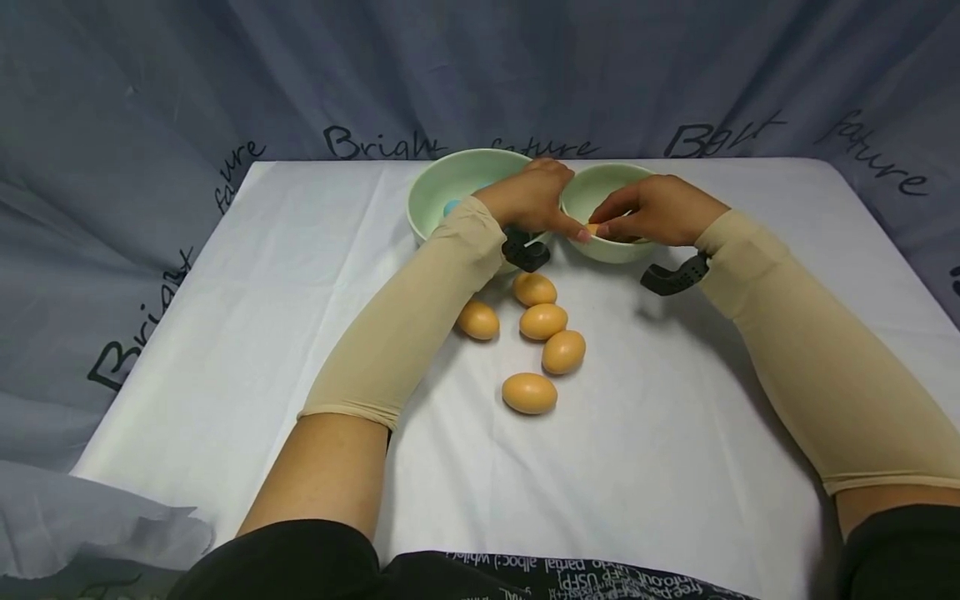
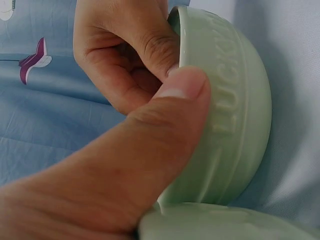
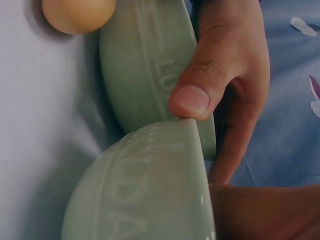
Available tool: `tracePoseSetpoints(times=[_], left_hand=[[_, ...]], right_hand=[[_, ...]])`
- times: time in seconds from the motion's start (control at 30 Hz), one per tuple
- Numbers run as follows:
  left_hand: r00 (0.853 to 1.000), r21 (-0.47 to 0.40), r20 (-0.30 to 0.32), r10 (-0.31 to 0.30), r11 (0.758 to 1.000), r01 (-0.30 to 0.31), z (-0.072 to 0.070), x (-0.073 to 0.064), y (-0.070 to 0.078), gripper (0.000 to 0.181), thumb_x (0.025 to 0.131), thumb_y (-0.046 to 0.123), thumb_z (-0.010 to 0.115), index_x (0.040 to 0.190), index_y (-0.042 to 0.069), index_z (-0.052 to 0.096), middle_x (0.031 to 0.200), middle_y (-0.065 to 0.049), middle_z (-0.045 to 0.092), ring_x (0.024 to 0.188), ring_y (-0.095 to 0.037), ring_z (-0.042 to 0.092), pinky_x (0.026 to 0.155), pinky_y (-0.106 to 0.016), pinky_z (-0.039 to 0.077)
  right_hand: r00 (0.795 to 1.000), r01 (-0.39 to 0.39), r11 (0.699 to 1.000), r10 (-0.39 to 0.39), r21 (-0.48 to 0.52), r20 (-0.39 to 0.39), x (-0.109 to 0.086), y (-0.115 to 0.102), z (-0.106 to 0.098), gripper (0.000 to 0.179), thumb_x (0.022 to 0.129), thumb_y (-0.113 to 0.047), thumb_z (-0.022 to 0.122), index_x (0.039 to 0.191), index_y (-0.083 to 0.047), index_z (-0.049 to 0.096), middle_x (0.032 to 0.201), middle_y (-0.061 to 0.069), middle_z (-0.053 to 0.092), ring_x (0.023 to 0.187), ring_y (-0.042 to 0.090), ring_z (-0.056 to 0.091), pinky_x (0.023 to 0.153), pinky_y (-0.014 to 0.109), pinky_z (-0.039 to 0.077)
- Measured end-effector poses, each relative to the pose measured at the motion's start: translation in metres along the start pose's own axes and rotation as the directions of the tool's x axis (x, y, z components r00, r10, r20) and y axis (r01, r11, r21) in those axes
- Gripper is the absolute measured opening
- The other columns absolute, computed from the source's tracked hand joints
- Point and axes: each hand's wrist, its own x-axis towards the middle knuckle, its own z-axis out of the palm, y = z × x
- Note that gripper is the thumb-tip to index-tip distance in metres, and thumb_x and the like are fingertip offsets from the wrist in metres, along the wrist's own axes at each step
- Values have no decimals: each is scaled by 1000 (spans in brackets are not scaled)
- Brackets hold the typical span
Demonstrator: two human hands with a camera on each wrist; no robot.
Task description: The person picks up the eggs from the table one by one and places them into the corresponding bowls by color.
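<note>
My left hand (image 1: 532,196) reaches over where two pale green bowls meet, its thumb laid on the front rim of the smaller bowl (image 2: 235,100). The larger bowl (image 1: 431,187) sits beside it to the left, with a blue thing (image 1: 450,207) inside, partly covered by my left wrist. My right hand (image 1: 660,208) dips its fingers into the smaller bowl from the right. Between its thumb and fingers shows a bit of an orange-brown egg (image 1: 592,229); the rest is hidden. In the left wrist view my right hand's fingers bend down behind the bowl's rim.
Several orange-brown eggs lie on the white cloth in front of the bowls, the closest egg (image 1: 529,393) nearest my body. Another egg (image 1: 477,320) lies beside my left forearm. A grey curtain (image 1: 480,75) hangs behind the table (image 1: 300,250).
</note>
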Motion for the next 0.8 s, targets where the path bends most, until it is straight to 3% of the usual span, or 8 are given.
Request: tracePoseSetpoints(times=[0.17, 0.33, 0.53, 0.67, 0.8], left_hand=[[1000, 1, -17, 4, 1000, -4, 2, 1, -2, 108, 75, 77, 60, 154, 11, 26, 159, -3, 25, 150, -18, 5, 121, -28, 7], [1000, -13, -10, 6, 1000, -6, 2, 0, -2, 105, 75, 76, 61, 153, 13, 29, 158, -1, 28, 149, -16, 9, 120, -28, 11], [1000, -44, 21, -7, 999, 8, 2, 1, 0, 106, 73, 78, 62, 152, 16, 29, 157, 3, 29, 148, -13, 13, 118, -28, 17], [1000, -26, 18, -13, 1000, 13, 2, 2, 0, 110, 74, 77, 61, 155, 14, 22, 160, 1, 21, 150, -15, 5, 120, -28, 10], [1000, 9, -6, 4, 1000, -3, 3, 4, -1, 106, 80, 72, 60, 156, 10, 19, 162, -3, 18, 150, -18, 2, 121, -28, 6]], right_hand=[[1000, 23, 1000, -23, -10, -4, -1, 0, 0, 38, 92, -51, 60, 122, -29, 68, 122, -6, 67, 110, 18, 57, 90, 39, 43], [1000, 0, 999, 0, -33, 11, -4, -2, -3, 46, 94, -54, 56, 128, -24, 65, 127, 0, 65, 116, 23, 56, 94, 44, 43], [1000, -16, 998, 16, -59, -3, -23, -14, -19, 54, 93, -58, 54, 133, -24, 60, 130, 0, 63, 119, 24, 56, 96, 47, 42], [996, 82, 995, -84, -62, -22, -43, -38, -26, 40, 92, -53, 59, 124, -30, 67, 117, -6, 69, 109, 16, 62, 89, 40, 46], [969, 247, 969, -247, 14, -9, -59, -69, -18, 27, 88, -40, 71, 115, -35, 69, 103, -15, 71, 97, 3, 65, 83, 29, 53]])
